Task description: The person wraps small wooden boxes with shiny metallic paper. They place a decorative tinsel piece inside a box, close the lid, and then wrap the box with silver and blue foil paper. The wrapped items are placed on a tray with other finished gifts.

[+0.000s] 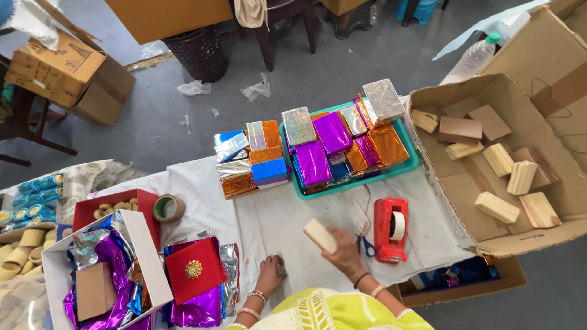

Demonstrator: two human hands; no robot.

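Right hand [345,250]: my fingers closed around a pale wooden block [320,235], lifted off the worktop [275,220].
Block: likely light, stiff, smooth (grip its long sides).
Left hand [269,274]: fingers curled, pressing the cloth, holding nothing I can see.

Left hand [271,271] lay low, palm down, fingers curled loosely under, bangles at the wrist. Right hand [343,247] was raised slightly higher, fingers closed in a grip, wrist bent inward, bands on the forearm

Person's got a yellow-green top with white embroidered trim, beaded bangles on the left hand [269,272] wrist, plus a thin black band and pale bangle by the right hand [344,252].
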